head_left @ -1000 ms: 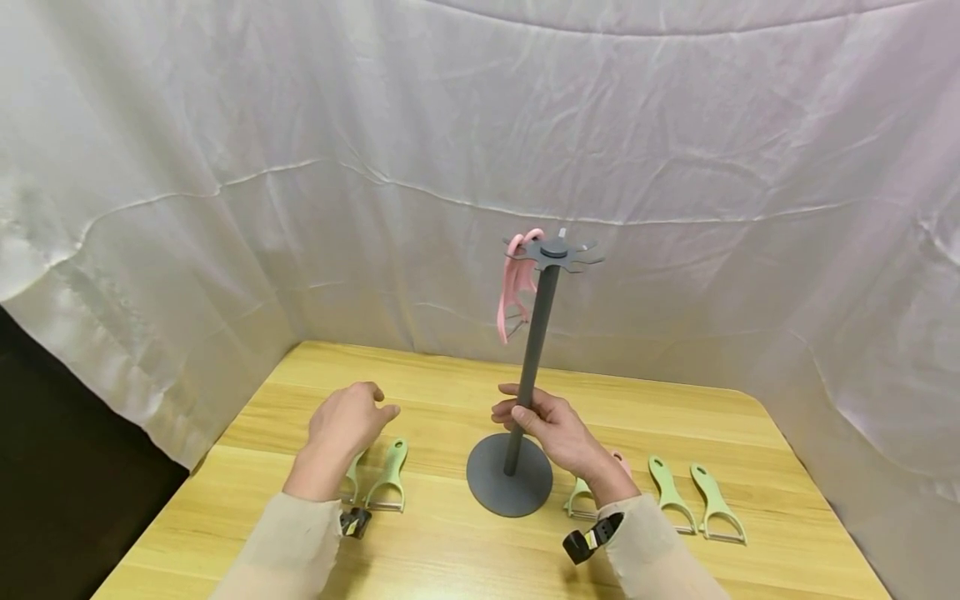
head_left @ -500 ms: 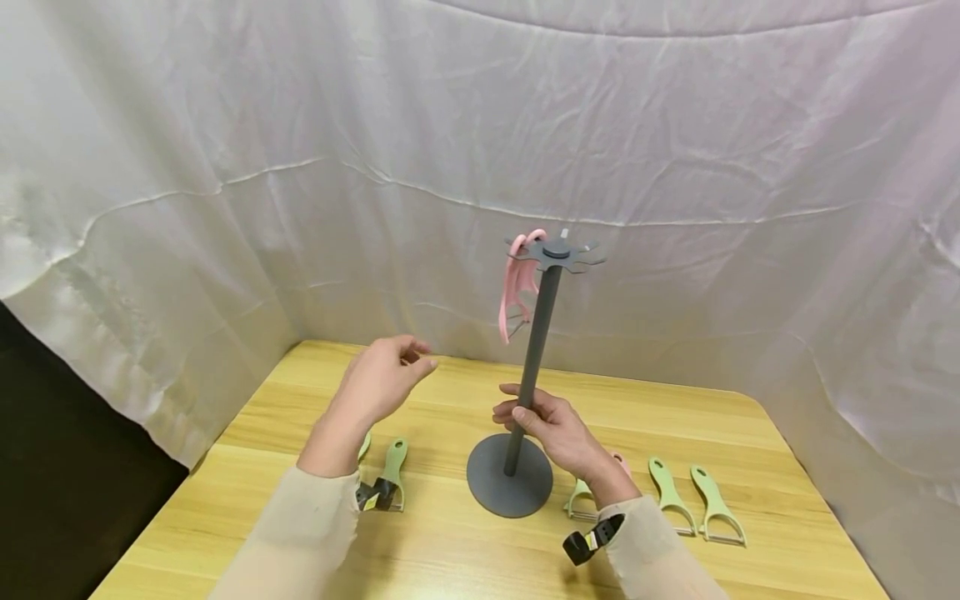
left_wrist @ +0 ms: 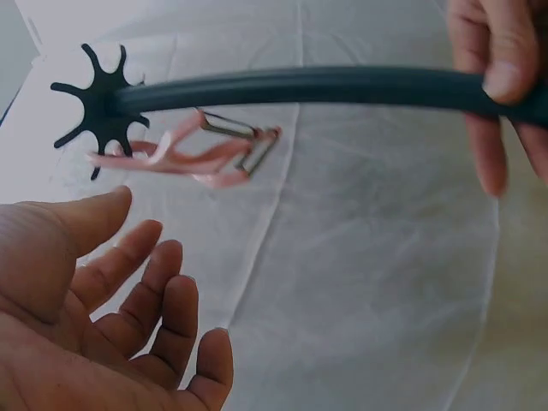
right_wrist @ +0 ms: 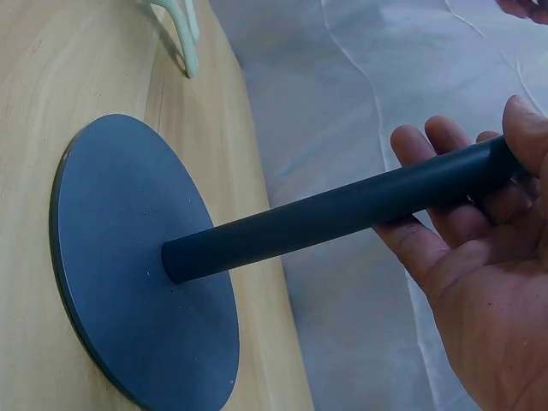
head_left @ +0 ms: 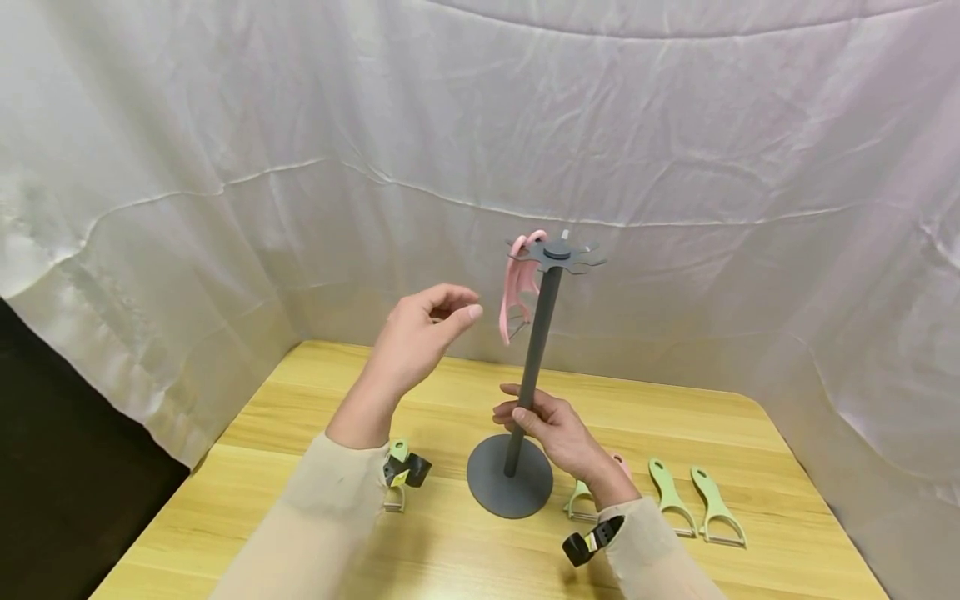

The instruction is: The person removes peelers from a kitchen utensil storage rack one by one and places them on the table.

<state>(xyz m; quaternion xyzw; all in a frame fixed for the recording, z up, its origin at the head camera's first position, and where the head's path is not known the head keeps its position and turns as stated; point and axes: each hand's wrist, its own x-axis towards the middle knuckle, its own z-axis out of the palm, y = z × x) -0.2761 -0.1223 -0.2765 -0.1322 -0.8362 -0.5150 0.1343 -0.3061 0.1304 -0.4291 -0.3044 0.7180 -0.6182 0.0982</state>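
Note:
A dark grey stand (head_left: 537, 342) rises from a round base (head_left: 510, 477) on the table and ends in a hooked, star-shaped top (head_left: 557, 253). Two pink peelers (head_left: 519, 287) hang from its left-hand hooks, blades down. My right hand (head_left: 558, 429) grips the pole low down, thumb in front and fingers behind. Left of the pink peelers, my left hand (head_left: 423, 337) is raised, its fingers loosely bent and holding nothing. The left wrist view shows that hand's empty palm (left_wrist: 77, 300) just below the hooks.
Two green peelers (head_left: 672, 496) lie on the wooden table (head_left: 465, 558) at the right. Another green peeler (head_left: 579, 502) and a pink one (head_left: 621, 463) are partly hidden by the right forearm. Under the left wrist lies a green peeler (head_left: 397, 452). Pale curtains (head_left: 675, 167) surround the table.
My left hand has moved up and to the right, from above the left green peelers to beside the hanging pink ones. The right hand stays on the pole.

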